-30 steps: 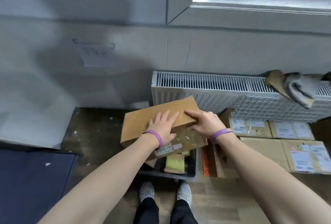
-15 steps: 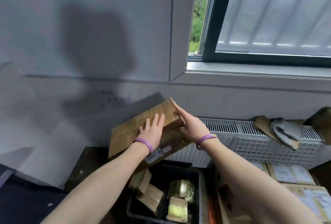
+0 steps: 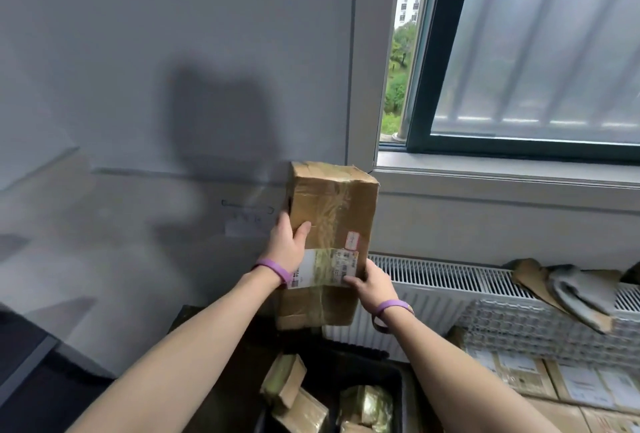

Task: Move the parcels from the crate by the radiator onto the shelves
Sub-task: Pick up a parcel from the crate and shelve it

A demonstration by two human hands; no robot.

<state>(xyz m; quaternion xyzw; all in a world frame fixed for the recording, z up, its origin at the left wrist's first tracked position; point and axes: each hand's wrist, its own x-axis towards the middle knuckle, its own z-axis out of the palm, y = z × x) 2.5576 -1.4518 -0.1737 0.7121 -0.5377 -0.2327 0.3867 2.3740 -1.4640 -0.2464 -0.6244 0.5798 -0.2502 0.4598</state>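
Grey wall (image 3: 173, 51) fills the back. Both arms reach up over the crate (image 3: 398, 380). The left hand (image 3: 287, 249) wraps one side of the box (image 3: 332, 221), and the right hand (image 3: 375, 285) grips its other side lower down. The box now stands tall above the crate; before, it lay tilted.

There is just one camera, up on the person's head. It looks forward and a bit down (quite close) at the wall (image 3: 173, 51), window (image 3: 519, 51) and radiator (image 3: 433, 287).
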